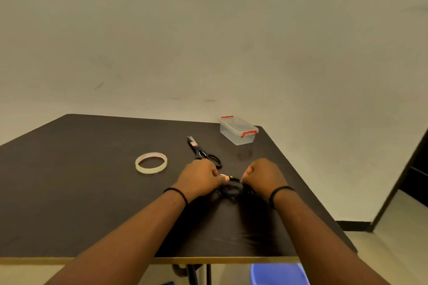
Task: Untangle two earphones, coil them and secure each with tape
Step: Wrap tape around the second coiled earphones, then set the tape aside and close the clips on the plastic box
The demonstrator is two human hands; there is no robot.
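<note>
A tangle of black earphone cable [231, 188] lies on the dark table [92, 203] between my two hands. My left hand [200, 178] has its fingers curled round the cable's left side. My right hand [262, 174] is curled into a fist on the cable's right side. A short stretch of cable with a small pale and green part [228, 177] spans between the two hands. Most of the tangle is hidden under my hands and blurs into the dark tabletop. A roll of clear tape [151, 162] lies flat to the left of my left hand.
Black-handled scissors [201, 152] lie just beyond my left hand, blades pointing away. A clear plastic box with red clips [238, 130] stands near the far right corner. The table's right edge runs close to my right forearm. A blue bin [278, 274] sits below the front edge.
</note>
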